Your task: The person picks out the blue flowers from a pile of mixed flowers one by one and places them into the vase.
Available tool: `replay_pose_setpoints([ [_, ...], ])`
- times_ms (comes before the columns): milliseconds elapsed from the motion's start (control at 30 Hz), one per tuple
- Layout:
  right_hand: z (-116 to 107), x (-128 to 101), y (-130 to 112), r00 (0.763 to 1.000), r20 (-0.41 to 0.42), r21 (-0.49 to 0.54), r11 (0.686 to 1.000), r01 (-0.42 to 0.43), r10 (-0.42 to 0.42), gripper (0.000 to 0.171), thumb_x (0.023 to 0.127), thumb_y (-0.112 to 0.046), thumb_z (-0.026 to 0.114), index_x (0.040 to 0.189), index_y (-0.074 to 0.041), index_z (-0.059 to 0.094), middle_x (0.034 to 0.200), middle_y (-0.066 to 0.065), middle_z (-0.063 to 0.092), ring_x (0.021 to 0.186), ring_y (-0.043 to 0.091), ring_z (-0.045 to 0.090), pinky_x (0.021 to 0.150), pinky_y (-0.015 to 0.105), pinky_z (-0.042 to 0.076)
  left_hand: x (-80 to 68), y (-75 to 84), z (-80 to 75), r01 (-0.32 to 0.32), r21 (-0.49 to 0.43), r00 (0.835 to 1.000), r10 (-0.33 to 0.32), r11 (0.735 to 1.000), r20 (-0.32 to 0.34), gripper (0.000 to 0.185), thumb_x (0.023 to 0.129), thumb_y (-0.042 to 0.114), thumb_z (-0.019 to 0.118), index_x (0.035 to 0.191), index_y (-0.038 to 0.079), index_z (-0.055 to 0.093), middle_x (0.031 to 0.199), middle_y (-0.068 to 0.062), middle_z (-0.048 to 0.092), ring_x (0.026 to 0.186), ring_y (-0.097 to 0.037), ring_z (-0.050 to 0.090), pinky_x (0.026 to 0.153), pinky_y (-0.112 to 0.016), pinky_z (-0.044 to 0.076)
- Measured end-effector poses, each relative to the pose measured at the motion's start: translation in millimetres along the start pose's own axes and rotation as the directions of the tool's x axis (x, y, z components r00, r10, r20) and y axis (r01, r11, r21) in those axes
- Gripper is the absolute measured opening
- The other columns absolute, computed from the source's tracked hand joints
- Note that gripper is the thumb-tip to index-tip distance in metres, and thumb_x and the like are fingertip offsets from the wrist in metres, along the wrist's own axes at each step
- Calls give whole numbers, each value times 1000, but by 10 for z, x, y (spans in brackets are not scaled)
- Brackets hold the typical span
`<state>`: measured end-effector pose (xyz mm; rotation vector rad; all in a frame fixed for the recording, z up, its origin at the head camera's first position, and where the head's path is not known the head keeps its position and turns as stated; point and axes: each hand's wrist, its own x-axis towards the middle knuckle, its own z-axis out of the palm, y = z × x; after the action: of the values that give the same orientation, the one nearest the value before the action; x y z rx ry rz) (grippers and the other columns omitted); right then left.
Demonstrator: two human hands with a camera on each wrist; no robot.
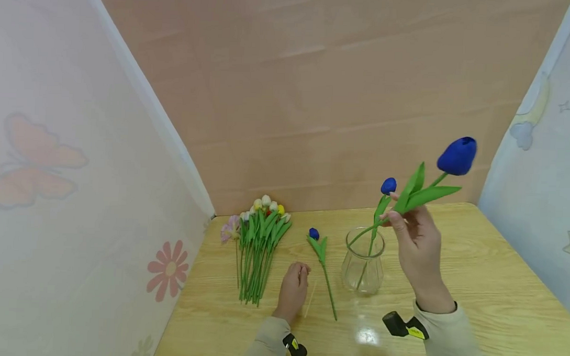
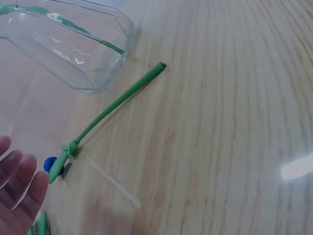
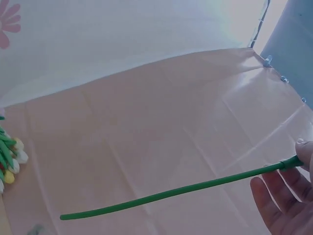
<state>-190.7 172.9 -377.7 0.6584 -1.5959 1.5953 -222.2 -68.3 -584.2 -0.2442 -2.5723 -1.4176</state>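
In the head view my right hand (image 1: 419,240) pinches a blue artificial tulip (image 1: 457,156) near its leaves, thumb against the stem. Its green stem (image 3: 161,196) slants down-left, the tip appearing close to the glass vase's mouth; contact cannot be told. The clear glass vase (image 1: 363,275) holds another blue tulip (image 1: 388,186), leaning inside. A third blue tulip (image 1: 314,233) lies on the table between the vase and my left hand (image 1: 293,288). That hand is low over the table, fingers loosely bent and holding nothing; its fingers (image 2: 36,191) also show in the left wrist view.
A bunch of white, yellow and red tulips (image 1: 261,250) lies at the left, with a pinkish-purple flower (image 1: 231,228) beside it. A thin pale strip (image 1: 310,299) rests near my left hand. Printed cloth walls (image 1: 124,193) and a tan backdrop (image 1: 291,120) enclose the wooden table (image 1: 489,279).
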Motion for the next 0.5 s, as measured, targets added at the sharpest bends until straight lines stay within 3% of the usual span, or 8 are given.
replay_pose_setpoints([
  [167,-167,59,47,999,-39,22,1000,13,-12,35,96,13,41,131,13,44,93,4,60,85,7,64,76,15,52,-12,-25,16,35,17,999,-35,999,9,33,106,26,37,104,6,63,98,0,60,83,-6,55,69,-23,48],
  [333,-210,-70,274,997,-30,-138,988,-76,72,30,100,6,40,129,11,47,98,-5,57,85,7,62,73,14,52,-13,-29,15,36,5,999,-36,999,15,33,106,25,37,103,6,63,98,-6,61,79,-4,52,66,-21,47],
  [500,-216,-220,514,972,-17,-354,908,-225,234,26,99,-5,51,123,4,55,105,-5,52,91,2,54,73,7,46,-9,-13,1,49,-5,998,-49,999,25,32,106,25,37,104,6,63,101,-6,62,84,-6,55,70,-22,48],
])
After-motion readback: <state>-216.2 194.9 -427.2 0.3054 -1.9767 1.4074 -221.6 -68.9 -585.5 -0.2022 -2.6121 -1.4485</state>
